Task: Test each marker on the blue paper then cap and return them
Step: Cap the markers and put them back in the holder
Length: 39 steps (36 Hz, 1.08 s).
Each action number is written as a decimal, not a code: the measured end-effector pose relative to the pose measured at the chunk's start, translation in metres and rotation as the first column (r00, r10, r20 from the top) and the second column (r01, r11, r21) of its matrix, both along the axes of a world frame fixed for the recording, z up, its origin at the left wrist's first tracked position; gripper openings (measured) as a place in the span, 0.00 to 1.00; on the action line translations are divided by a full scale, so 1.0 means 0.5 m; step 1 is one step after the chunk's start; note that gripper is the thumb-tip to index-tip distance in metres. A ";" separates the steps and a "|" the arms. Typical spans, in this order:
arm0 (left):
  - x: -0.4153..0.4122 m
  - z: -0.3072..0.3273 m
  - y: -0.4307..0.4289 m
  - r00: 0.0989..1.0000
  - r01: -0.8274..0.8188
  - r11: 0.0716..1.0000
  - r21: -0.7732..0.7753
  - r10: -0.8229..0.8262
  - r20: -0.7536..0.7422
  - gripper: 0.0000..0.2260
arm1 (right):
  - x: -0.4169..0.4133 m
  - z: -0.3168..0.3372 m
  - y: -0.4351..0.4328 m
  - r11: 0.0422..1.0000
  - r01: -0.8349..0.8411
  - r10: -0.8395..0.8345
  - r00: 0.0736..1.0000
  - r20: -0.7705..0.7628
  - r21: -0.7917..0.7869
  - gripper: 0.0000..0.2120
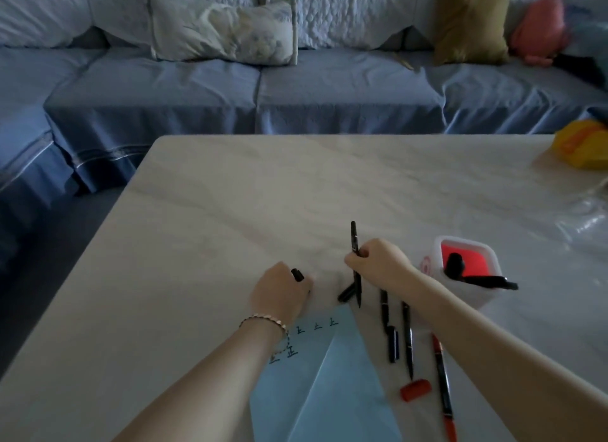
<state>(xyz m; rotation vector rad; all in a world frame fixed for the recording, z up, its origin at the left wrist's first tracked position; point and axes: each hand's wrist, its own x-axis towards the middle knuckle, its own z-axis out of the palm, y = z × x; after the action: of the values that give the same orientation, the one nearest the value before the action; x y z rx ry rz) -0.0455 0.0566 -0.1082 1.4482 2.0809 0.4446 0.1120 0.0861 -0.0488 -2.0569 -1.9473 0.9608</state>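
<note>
Blue paper nearest; right hand grips marker, left hand pinches cap.
Barrel judged light, rigid, slick: hold mid-length.

Blue paper with dark marks, black markers, red cap, pale veined table, blue sofa

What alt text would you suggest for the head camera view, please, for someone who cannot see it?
A person's right hand grips a black marker near the blue paper while the left hand holds a black cap. More markers and a red cap lie on the pale table beside a white container.
</note>
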 end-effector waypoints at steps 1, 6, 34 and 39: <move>0.002 -0.001 -0.001 1.000 -0.004 1.000 0.016 0.004 0.001 0.18 | 0.005 0.003 -0.007 1.000 0.016 -0.015 1.000 -0.022 0.020 0.19; -0.001 0.003 -0.021 0.998 0.058 0.998 0.028 -0.057 -0.028 0.15 | 0.020 0.005 -0.046 0.992 0.063 -0.042 0.982 -0.182 0.113 0.19; -0.027 0.207 -0.274 0.818 -0.197 0.900 0.390 -0.069 0.571 0.13 | -0.024 0.147 -0.263 0.900 0.433 -0.094 0.296 -0.950 0.046 0.08; -0.017 0.213 -0.278 0.803 -0.168 0.908 0.385 -0.100 0.587 0.12 | -0.022 0.143 -0.268 0.907 0.419 -0.096 0.319 -0.943 0.049 0.07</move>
<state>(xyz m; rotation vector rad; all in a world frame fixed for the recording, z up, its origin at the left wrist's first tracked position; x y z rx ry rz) -0.0543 -0.0822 -0.0014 1.2582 1.5412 1.2593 0.1008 -0.0478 0.0227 -1.0830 -0.9657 1.2540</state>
